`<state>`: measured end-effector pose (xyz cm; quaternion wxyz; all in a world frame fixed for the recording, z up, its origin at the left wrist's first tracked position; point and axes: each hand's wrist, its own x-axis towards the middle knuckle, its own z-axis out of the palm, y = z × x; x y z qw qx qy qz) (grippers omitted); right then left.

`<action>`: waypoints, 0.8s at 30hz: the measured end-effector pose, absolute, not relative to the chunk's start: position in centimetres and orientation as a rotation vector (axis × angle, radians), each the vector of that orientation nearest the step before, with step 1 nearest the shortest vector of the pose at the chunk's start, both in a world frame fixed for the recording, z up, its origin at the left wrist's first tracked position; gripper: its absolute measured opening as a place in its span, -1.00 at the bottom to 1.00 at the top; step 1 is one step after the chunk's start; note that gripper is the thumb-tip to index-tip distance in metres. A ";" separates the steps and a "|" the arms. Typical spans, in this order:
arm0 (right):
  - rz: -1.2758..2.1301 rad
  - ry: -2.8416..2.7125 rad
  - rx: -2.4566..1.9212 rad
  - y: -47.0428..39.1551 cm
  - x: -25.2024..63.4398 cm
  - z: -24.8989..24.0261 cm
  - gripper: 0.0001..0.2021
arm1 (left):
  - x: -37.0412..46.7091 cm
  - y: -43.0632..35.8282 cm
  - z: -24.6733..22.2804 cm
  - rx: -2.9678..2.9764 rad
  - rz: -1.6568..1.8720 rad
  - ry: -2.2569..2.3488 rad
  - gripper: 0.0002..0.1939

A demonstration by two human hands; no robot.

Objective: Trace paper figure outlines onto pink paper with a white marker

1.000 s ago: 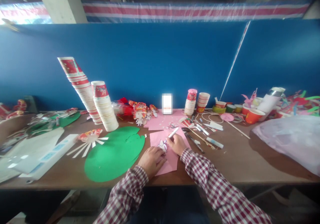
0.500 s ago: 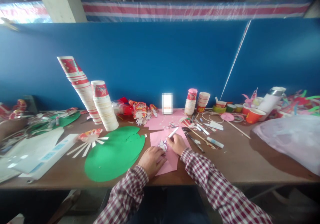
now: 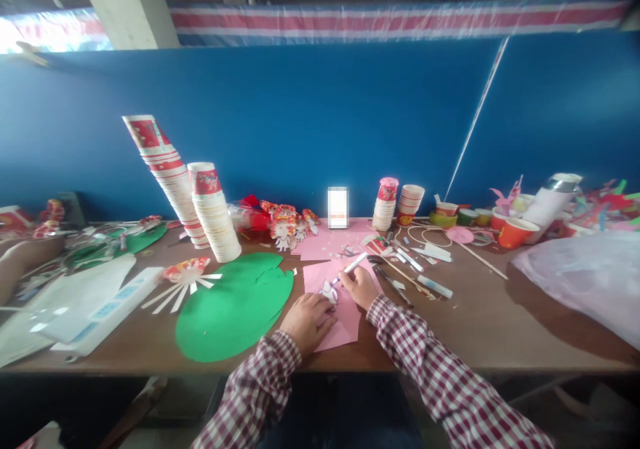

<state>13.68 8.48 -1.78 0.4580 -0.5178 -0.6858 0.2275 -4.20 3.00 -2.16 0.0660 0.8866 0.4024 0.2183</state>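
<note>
My right hand is closed around a white marker pen, its tip down at the edge of a small white paper cutout. The cutout lies on a sheet of pink paper, and a purple line shows along part of its edge. Fingers stretched out, my left hand lies flat on the pink sheet and presses the lower left of the cutout. Just left of that hand is a big green paper leaf shape with an uneven right edge.
Tall stacks of paper cups stand behind the green shape; shorter stacks are at the back. Pens and a glue stick lie to the right, near a plastic bag. Another person's arm reaches in at far left.
The whole view has shifted slightly, so things appear a little further right. My right hand with the marker stays beside the cutout, and my left hand keeps its place.
</note>
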 end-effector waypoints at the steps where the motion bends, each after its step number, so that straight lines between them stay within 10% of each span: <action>1: 0.561 -1.693 -1.271 8.5 13.7 -1.8 -0.75 | -4.2 3.0 -2.1 2.675 0.658 1.214 -0.74; 24: 0.414 -1.732 -1.256 7.1 13.5 -2.3 -0.82 | -4.2 3.1 -2.2 2.709 0.645 1.231 -0.71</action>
